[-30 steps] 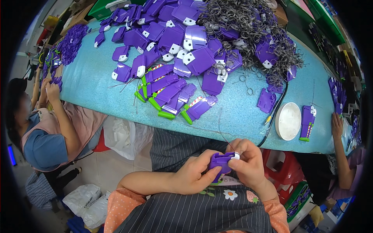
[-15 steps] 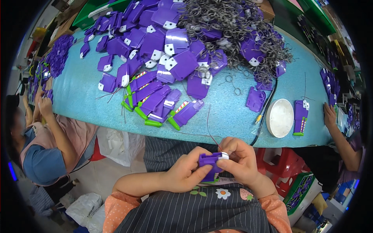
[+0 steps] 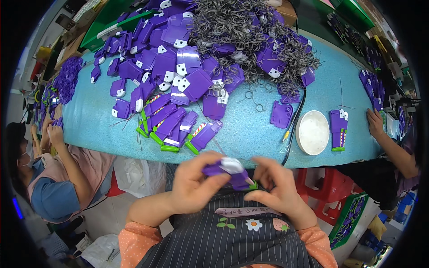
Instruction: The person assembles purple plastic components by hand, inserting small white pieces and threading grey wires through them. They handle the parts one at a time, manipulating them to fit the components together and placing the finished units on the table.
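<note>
My left hand (image 3: 190, 185) grips a purple plastic casing (image 3: 240, 179) between thumb and fingers, just off the table's near edge. The casing has a white corner piece, a green end and a pale strip, all slightly blurred by motion. Beside its green end, my right hand (image 3: 281, 190) is open, with thumb and fingers spread apart. I cannot tell whether the right thumb touches the green end. Ahead on the blue table, similar casings with green ends (image 3: 169, 126) lie fanned out in a row.
Purple casings with white corners (image 3: 172, 64) are heaped at the far left, next to a tangled pile of grey wire rings (image 3: 241, 29). A white bowl (image 3: 313, 132), a black cable (image 3: 296, 114) and a finished-looking casing (image 3: 338, 129) lie at right. Co-workers sit on both sides.
The casing has turned and risen toward the table edge in my left hand. My right hand has let go of its white corner and spread its fingers. The view has shifted slightly.
</note>
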### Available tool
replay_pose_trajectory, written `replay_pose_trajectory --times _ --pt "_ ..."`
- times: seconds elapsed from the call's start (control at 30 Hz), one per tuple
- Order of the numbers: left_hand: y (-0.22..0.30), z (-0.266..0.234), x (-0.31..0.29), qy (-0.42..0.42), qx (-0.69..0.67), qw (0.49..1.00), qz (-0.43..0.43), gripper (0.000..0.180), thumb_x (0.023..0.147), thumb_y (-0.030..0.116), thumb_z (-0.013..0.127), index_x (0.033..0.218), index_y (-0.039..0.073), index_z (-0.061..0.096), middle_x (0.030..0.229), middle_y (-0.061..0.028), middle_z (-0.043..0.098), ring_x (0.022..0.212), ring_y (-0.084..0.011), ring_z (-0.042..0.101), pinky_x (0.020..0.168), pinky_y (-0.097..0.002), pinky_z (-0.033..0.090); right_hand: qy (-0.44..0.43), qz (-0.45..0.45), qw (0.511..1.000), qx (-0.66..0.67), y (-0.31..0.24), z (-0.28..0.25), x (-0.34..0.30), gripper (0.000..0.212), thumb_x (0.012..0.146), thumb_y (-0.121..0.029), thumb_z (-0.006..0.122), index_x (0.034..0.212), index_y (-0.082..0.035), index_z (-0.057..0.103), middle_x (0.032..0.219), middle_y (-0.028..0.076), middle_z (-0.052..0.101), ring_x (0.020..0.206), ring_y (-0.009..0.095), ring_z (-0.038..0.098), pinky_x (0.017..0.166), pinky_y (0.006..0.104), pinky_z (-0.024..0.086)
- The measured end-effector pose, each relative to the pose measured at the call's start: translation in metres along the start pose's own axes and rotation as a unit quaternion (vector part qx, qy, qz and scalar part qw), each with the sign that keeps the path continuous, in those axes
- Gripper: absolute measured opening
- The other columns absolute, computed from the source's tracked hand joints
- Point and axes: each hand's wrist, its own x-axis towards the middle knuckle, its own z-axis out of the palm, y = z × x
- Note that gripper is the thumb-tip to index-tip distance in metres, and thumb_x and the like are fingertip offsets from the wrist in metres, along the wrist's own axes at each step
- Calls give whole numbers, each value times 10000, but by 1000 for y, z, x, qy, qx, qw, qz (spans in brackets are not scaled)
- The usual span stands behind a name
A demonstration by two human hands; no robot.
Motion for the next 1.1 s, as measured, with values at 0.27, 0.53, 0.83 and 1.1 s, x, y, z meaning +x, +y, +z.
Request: replay_pose_trajectory --times 0.27,0.53,0.83,1.1 --pt "-24 13 -21 42 -88 991 -93 236 906 77 564 1102 -37 500 972 -79 621 870 -97 573 791 -250 465 -27 30 998 53 12 19 -13 166 793 -110 695 869 18 621 665 78 584 515 143 559 461 273 414" --pt "-39 15 -27 49 -101 990 -88 257 916 66 541 1142 -37 479 1037 -77 597 930 -99 558 823 -257 452 -11 45 995 92 19 25 -3 153 788 -107 696 845 16 624 749 93 585 699 184 569 615 299 429" --pt "-34 7 -19 -78 100 989 74 313 806 -4 618 1097 -7 503 1087 -157 515 1128 -317 471 958 -414 359 48 -112 991 59 15 20 -2 194 738 -72 716 881 -5 605 807 106 567 719 245 565 611 329 435" --pt "-7 15 -9 -54 213 968 120 178 722 65 718 843 -11 611 818 -117 621 855 -304 596 773 -385 471 42 -213 976 -27 10 20 -5 183 694 -37 695 833 -12 578 756 102 490 671 268 503 595 363 393"
